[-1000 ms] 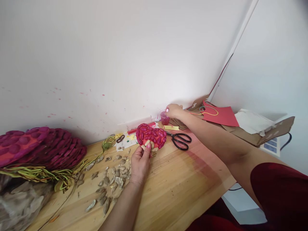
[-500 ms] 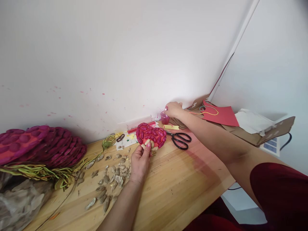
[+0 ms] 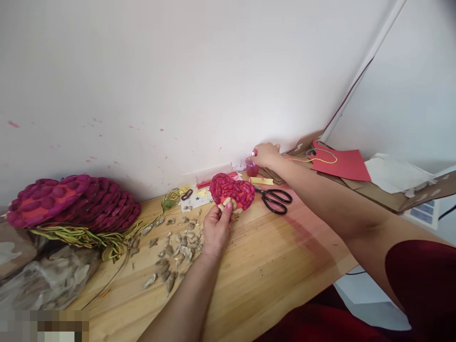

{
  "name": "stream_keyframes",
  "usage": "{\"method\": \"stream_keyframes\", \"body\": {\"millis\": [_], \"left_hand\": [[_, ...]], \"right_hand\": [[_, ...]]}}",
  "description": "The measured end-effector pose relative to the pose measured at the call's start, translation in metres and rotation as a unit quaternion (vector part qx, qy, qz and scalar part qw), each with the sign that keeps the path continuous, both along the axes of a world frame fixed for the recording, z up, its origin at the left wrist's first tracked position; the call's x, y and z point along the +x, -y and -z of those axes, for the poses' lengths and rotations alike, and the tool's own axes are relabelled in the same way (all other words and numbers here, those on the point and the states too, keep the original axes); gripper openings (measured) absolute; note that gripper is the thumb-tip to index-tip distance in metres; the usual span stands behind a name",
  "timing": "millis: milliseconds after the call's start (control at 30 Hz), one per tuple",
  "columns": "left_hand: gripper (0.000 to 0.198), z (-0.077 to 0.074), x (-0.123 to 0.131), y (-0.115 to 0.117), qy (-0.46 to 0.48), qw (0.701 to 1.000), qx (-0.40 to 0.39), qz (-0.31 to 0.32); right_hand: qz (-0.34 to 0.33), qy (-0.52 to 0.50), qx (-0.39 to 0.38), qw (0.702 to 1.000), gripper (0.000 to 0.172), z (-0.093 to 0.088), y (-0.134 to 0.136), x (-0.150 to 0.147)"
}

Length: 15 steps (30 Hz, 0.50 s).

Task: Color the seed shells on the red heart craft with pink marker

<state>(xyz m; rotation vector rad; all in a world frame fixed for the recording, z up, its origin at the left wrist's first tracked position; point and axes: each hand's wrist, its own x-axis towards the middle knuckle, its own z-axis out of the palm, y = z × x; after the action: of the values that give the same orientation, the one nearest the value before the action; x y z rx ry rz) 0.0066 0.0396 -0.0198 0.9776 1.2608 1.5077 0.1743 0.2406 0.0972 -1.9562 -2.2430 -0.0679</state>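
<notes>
Left hand (image 3: 215,229) pinches pink heart (image 3: 227,185) at its six-o'clock pale shells (image 3: 234,204), above table (image 3: 256,280) | right hand (image 3: 267,156) at cup (image 3: 252,170), heart's one o'clock; I can't tell its grip | best: light pinch, cup upright

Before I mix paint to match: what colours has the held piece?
The piece shows magenta, red and pale tan, best in the head view.
</notes>
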Motion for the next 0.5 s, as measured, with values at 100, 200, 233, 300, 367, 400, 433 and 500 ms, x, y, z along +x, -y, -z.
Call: {"method": "stream_keyframes", "body": {"millis": [100,200,233,300,367,400,433,500], "left_hand": [[0.044,-0.0005,0.0001,0.0001,-0.002,1.0,0.008,0.002],[0.044,-0.0021,0.0003,0.0009,0.002,1.0,0.003,-0.001],[0.044,-0.0025,0.0003,0.0011,0.002,1.0,0.002,-0.002],[0.044,-0.0025,0.0002,0.0012,0.002,1.0,0.0,-0.001],[0.043,-0.0016,-0.0001,0.0009,0.001,1.0,0.0,0.002],[0.043,-0.001,-0.0002,0.0007,0.0,1.0,0.001,0.004],[0.043,-0.0004,-0.0003,0.0005,-0.001,1.0,0.002,0.004],[0.042,0.0004,-0.0005,0.0002,-0.002,1.0,0.004,0.004]], "right_hand": [[0.001,0.007,0.003,1.0,0.033,0.0024,-0.001,0.0],[0.003,0.008,0.001,1.0,0.034,0.0038,-0.0002,0.0009],[0.004,0.008,0.0,1.0,0.035,0.0041,0.0005,0.0013],[0.008,0.006,0.0,1.0,0.035,0.0045,0.002,0.0017],[0.012,0.005,0.0,1.0,0.034,0.0051,0.0034,0.0015],[0.013,0.004,0.0,1.0,0.034,0.0053,0.0038,0.0012],[0.014,0.003,0.0,1.0,0.034,0.0053,0.0042,0.0009],[0.014,0.0,0.002,1.0,0.033,0.0036,0.0047,0.001]]}}
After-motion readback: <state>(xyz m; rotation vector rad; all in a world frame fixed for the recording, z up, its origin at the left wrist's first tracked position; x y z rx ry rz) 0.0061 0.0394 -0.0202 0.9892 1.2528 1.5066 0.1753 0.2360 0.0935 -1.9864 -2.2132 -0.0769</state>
